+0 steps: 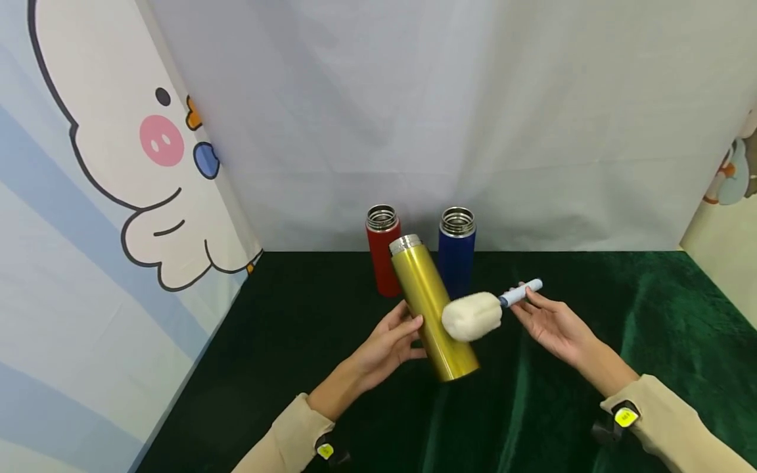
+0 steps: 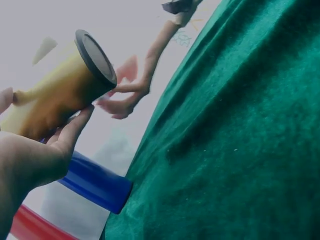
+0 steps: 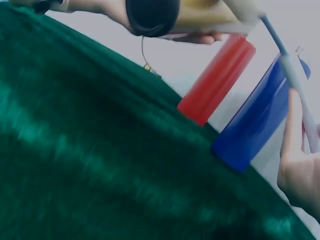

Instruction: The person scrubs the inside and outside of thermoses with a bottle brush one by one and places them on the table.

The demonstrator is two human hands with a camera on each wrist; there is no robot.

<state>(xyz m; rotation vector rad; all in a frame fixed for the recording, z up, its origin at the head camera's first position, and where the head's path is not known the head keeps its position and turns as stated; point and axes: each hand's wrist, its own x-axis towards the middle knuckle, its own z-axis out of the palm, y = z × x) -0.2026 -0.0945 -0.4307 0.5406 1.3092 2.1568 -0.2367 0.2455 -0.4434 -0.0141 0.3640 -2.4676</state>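
Note:
In the head view, my left hand (image 1: 387, 345) grips a yellow thermos bottle (image 1: 427, 295) around its lower half, tilted with its uncapped mouth up and to the left. Its dark-rimmed base shows in the left wrist view, fingers curled round the body. A bottle brush (image 1: 472, 316) with a fluffy cream head is in my right hand (image 1: 552, 328), its pale blue handle pinched between thumb and fingers. The brush head overlaps the bottle's side in the head view. Both hands are raised over the table.
Behind the held bottle stand an uncapped red thermos bottle (image 1: 383, 256) and an uncapped blue thermos bottle (image 1: 457, 256). Dark green velvet cloth (image 1: 591, 295) covers the table. A pale curtain (image 1: 532, 118) hangs along the back, and a cartoon-printed panel (image 1: 118, 263) stands on the left.

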